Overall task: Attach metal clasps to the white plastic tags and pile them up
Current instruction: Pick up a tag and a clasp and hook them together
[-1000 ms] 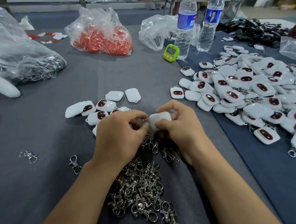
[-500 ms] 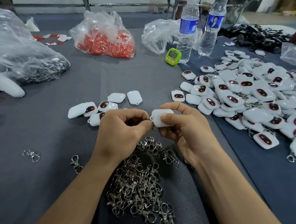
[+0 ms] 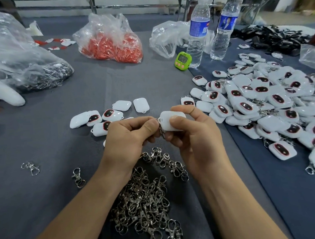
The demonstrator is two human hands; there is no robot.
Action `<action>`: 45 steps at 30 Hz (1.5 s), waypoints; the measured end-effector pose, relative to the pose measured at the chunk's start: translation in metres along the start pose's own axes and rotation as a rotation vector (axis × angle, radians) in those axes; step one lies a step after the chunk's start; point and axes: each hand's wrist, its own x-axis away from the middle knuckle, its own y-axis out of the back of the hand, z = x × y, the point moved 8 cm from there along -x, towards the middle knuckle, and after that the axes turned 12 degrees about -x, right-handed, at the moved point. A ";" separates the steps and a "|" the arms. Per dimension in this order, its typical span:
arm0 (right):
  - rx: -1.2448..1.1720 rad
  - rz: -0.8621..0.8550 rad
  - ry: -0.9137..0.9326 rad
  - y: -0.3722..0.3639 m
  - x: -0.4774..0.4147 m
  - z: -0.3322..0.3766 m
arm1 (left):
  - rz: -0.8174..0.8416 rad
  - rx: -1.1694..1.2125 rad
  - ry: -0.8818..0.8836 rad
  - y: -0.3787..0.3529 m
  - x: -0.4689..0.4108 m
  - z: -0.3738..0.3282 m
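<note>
Closest to the person, a loose heap of metal clasps (image 3: pixel 143 200) lies on the grey table cover (image 3: pixel 38 211), running from between the forearms up under the wrists. 2 stray clasps sit apart to the left, one (image 3: pixel 78 178) near the left forearm and another (image 3: pixel 31 167) farther out.

Just above the heap both hands are raised and close together. The right hand (image 3: pixel 195 135) pinches a white plastic tag (image 3: pixel 171 120) between thumb and forefinger, plain side up. The left hand (image 3: pixel 128 138) has its fingers curled, thumb and forefinger nipped on a clasp (image 3: pixel 161 132) at the tag's left corner; the clasp hangs down in the gap between the hands. Whether its ring is through the tag's loop I cannot tell.

Behind the left hand a small group of tags (image 3: pixel 104 117) lies flat, some showing dark red-rimmed faces. To the right, on a darker blue cloth, spreads a big pile of tags with clasps on (image 3: pixel 275 107).

Farther back stand a green timer (image 3: pixel 182 60) and 2 water bottles (image 3: pixel 198 32), touching a crumpled clear bag (image 3: pixel 165 36). A bag of red pieces (image 3: pixel 110 42) sits mid-table, a bag of metal parts (image 3: pixel 38 75) at far left, and a black heap (image 3: pixel 270 38) at far right.
</note>
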 end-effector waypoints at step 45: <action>-0.218 -0.272 -0.097 0.015 0.001 -0.017 | 0.003 -0.200 -0.123 -0.012 0.004 -0.005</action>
